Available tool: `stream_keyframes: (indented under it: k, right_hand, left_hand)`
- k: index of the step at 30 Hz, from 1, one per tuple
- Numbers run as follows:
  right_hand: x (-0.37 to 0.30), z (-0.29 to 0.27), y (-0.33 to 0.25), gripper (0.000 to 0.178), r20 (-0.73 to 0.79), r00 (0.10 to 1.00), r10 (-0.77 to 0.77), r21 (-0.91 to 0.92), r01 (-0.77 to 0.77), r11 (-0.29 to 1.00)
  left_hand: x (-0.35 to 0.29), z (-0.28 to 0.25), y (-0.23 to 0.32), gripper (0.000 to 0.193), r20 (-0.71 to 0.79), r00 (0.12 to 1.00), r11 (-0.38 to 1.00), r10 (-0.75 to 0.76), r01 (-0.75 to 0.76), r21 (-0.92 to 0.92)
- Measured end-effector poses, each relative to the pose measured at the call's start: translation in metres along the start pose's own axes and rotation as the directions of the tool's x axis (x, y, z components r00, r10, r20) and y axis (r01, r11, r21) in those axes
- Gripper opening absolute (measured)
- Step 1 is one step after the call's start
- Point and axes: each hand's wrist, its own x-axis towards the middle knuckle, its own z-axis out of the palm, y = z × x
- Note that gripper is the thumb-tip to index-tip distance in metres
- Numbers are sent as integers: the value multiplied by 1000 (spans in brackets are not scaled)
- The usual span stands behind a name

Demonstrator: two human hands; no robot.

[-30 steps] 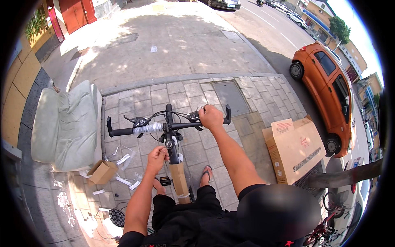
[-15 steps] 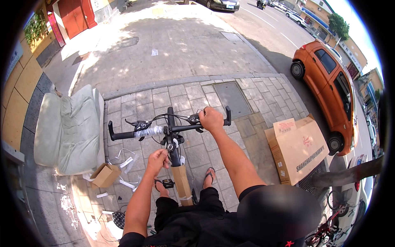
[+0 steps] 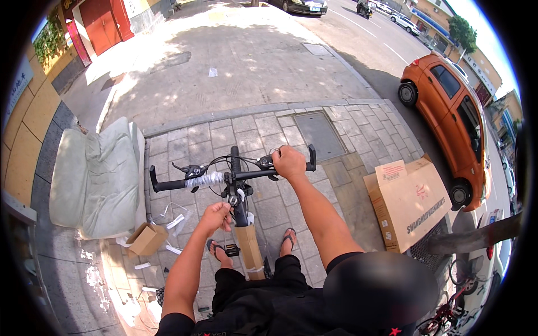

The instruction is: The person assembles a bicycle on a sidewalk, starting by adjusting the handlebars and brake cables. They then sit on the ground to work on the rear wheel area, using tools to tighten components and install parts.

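A bicycle stands between my legs, its black handlebar (image 3: 252, 175) reaching out to both sides. My right hand (image 3: 290, 162) is closed around the right handlebar grip, beside the brake lever. Just behind the stem (image 3: 232, 200), my left hand (image 3: 217, 217) is closed in a pinch. Whatever those fingers hold is too small or hidden to make out. Clear plastic wrap (image 3: 204, 179) covers part of the bar's left side, and cardboard (image 3: 250, 252) encases the frame tube. The left grip (image 3: 168, 185) has no hand on it.
A pale cushioned seat (image 3: 101, 179) stands at the left, near a small open carton (image 3: 147, 239) and scattered packing scraps (image 3: 175, 220). To the right lies a large cardboard box (image 3: 409, 201), close to a tree trunk (image 3: 476, 235). An orange car (image 3: 445, 123) is parked along the kerb.
Both hands keep nearly the same places on the bicycle. The whole view has shifted slightly, and a motorbike on the far road has come closer.
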Motion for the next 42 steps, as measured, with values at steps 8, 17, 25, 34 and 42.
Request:
stream_keyframes:
  k: [8,17,25,34,42]
  right_hand:
    - [1,0,-2,38,15,1000,7,-8,-7,1000]
    - [0,-1,-2,36,9,1000,-3,-7,3,1000]
    - [-1,0,0,35,-22,1000,-18,-1,18,1000]
    - [-1,3,0,35,-39,999,-31,-9,31,999]
    - [-1,4,1,34,-57,998,-37,5,37,999]
  left_hand:
    - [1,4,-15,28,-35,972,965,231,-224,135]
    - [-1,0,-6,29,-28,997,997,71,-69,43]
    - [4,-12,20,31,100,978,981,-185,190,-42]
    - [12,-18,35,31,199,903,905,-380,408,-121]
    - [-6,8,16,36,0,986,984,-167,167,-54]
